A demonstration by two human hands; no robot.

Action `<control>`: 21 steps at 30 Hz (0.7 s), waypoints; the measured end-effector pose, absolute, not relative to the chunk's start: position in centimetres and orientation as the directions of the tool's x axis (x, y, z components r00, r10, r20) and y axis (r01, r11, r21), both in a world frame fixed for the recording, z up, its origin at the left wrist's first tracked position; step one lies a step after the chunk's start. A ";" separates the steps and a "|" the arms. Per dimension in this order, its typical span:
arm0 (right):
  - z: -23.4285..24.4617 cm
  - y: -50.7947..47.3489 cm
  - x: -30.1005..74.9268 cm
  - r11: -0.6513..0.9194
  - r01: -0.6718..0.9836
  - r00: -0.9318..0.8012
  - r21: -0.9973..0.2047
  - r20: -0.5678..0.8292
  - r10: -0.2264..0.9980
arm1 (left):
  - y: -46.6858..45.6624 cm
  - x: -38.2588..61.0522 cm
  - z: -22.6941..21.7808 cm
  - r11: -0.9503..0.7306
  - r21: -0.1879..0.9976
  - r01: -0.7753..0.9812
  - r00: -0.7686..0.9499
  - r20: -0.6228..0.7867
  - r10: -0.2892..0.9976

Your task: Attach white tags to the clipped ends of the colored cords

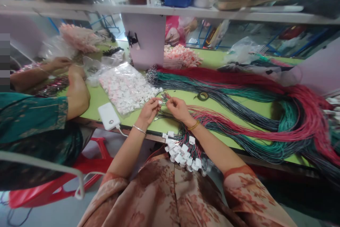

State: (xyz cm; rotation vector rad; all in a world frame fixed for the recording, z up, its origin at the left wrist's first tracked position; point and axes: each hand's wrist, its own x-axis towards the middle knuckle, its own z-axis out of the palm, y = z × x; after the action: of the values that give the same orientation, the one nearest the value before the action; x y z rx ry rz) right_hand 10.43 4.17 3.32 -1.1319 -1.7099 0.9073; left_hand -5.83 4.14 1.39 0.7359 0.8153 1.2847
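My left hand is closed in a pinch on a small white plastic connector. Close beside it, my right hand has its fingers pressed together on thin wires, whose ends show by the fingertips. Whether a wire end sits inside the connector is too small to tell. Under my hands lies a bundle of red, green and dark wires running off to the right. Several wires with white connectors on their ends hang over the table edge by my lap.
A clear bag of white connectors lies left of my hands, with a white power bank and its cable nearer the edge. Black tape rests right. A co-worker's arm is at left. A shelf crosses above the green table.
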 end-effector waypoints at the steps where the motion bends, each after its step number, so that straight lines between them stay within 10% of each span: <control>1: 3.2 4.3 10.6 0.316 0.308 -0.209 -0.897 0.260 0.943 | 4.2 -5.7 1.3 0.158 0.829 -0.536 0.110 -0.117 0.987; 21: 1.4 3.9 10.3 0.431 0.574 -0.302 -0.696 0.309 0.902 | 4.1 -3.9 -0.8 0.036 0.905 -0.425 -0.073 -0.074 0.995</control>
State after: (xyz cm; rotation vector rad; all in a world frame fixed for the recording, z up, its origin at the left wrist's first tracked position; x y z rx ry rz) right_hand 10.30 3.88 1.36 -1.2408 -2.0019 0.6128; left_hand -3.89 4.11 -0.82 0.7993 0.9672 1.4060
